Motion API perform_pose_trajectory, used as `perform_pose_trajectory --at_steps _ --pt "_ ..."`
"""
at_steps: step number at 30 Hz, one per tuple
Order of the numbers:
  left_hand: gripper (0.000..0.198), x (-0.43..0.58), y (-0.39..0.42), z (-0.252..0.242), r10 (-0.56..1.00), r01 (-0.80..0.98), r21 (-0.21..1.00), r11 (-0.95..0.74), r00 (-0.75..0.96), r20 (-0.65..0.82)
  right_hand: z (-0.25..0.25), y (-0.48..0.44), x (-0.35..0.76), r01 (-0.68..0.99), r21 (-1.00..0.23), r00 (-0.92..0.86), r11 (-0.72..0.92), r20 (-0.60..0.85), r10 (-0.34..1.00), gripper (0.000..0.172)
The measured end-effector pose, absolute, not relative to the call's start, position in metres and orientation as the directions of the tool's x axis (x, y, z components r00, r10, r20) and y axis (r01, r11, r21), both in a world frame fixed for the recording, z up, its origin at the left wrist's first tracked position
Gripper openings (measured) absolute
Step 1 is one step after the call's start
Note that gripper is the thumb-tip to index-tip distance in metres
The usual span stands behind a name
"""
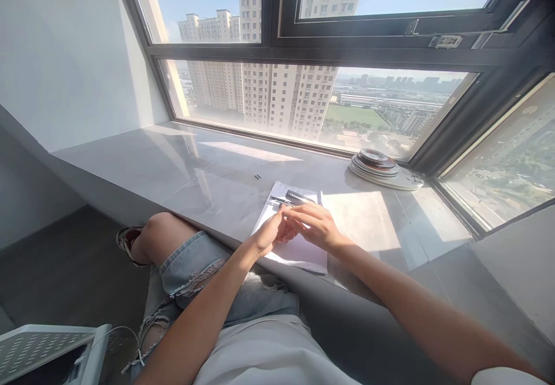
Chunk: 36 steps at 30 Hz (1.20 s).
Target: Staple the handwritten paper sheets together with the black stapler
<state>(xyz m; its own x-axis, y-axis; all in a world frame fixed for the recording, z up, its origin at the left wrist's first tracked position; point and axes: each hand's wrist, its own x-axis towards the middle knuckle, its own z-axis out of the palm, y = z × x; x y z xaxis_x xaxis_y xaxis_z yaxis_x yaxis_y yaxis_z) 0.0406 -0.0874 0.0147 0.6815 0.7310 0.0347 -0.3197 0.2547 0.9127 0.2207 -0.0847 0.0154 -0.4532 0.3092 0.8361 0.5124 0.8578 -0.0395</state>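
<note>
My left hand (273, 233) and my right hand (315, 221) meet over a white sheet of paper (299, 256) on the window ledge. A slim, dark pen (280, 200) shows at their fingertips, and the left fingers are closed around its lower part. The right thumb and fingers reach across to the same spot, pinched together. Just beyond the fingers, a dark, longish object (296, 196) lies on the paper; its kind is unclear. Two tiny dark pieces (258, 177) rest on the ledge past the paper.
Stacked plates or lids (375, 168) stand at the right by the glass. The grey ledge (143, 168) runs along a dark-framed window (373, 55). My bent knee (165, 223) is against the ledge's front edge. A white perforated object (43, 344) stands at the lower left.
</note>
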Motion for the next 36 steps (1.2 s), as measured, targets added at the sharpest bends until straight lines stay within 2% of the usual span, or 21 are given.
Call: perform_pose_trajectory --at_steps 3,9,15,20,27,33,36 --pt "0.062 0.0406 -0.0877 0.0143 0.726 -0.316 0.909 0.271 0.688 0.023 0.0149 -0.0865 0.2201 0.527 -0.027 -0.433 0.85 0.851 0.296 0.031" --pt "0.06 0.0408 -0.0891 0.0152 0.738 -0.329 0.904 0.272 0.675 0.024 0.0171 -0.0897 0.2187 0.522 0.023 -0.472 0.853 0.84 0.266 0.018" --pt "0.07 0.0406 -0.0871 0.013 0.706 -0.281 0.921 0.27 0.708 0.01 0.0177 -0.0879 0.2196 0.528 -0.02 -0.432 0.849 0.855 0.288 0.021" --pt "0.063 0.0405 -0.0883 0.0129 0.728 -0.327 0.904 0.275 0.685 0.026 0.0193 -0.0899 0.2182 0.501 0.026 -0.462 0.865 0.853 0.242 0.019" --pt "0.073 0.0396 -0.0871 0.0131 0.692 -0.247 0.934 0.258 0.722 0.0 0.0214 -0.0886 0.2186 0.534 -0.021 -0.409 0.845 0.868 0.28 0.018" --pt "0.065 0.0402 -0.0878 0.0136 0.722 -0.306 0.91 0.279 0.692 0.012 0.0222 -0.0909 0.2183 0.517 0.009 -0.455 0.856 0.85 0.266 0.014" --pt "0.069 0.0406 -0.0868 0.0125 0.715 -0.281 0.92 0.272 0.699 0.002 0.0213 -0.0897 0.2186 0.519 0.001 -0.453 0.855 0.848 0.274 0.015"
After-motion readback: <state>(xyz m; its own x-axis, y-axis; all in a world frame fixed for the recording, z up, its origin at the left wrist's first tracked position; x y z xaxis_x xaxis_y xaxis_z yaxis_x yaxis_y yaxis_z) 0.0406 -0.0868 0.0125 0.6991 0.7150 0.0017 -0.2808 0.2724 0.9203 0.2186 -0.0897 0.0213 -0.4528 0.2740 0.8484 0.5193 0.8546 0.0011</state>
